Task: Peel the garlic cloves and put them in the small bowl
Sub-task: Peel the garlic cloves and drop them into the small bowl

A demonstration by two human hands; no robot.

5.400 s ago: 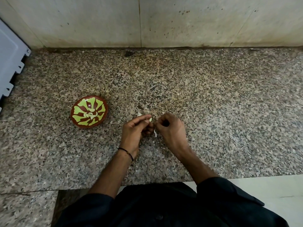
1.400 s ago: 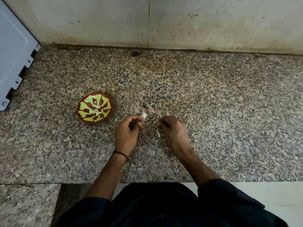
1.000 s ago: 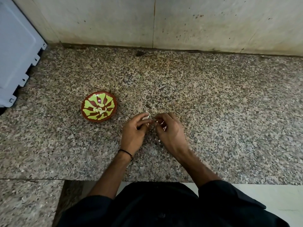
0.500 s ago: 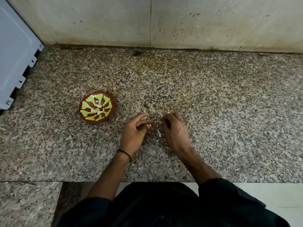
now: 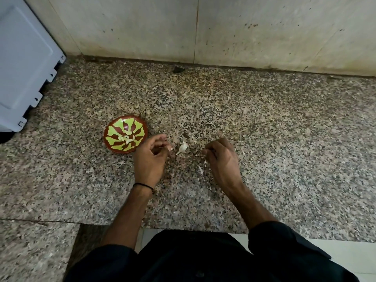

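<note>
A small red-brown bowl (image 5: pixel 106 139) with a yellow-green pattern sits on the granite counter, with several peeled garlic cloves (image 5: pixel 127 139) at its centre. One garlic clove (image 5: pixel 182 147) with a pale tail of skin lies on the counter between my hands, touched by neither. My left hand (image 5: pixel 150 159) hovers just left of it and right of the bowl, its fingers loosely curled and holding nothing. My right hand (image 5: pixel 221 157) is to the right of the clove, its fingertips pinched on a small pale scrap of garlic skin (image 5: pixel 203 149).
Thin strips of garlic skin (image 5: pixel 201 168) lie by my right hand. A grey-white plastic panel (image 5: pixel 24 64) stands at the far left. A stained wall (image 5: pixel 203 27) closes off the back of the counter, and the counter's front edge (image 5: pixel 183 228) is near my body.
Half a second ago both hands met over the clove. They have since drawn apart, the left toward the bowl, and the clove now lies free on the counter.
</note>
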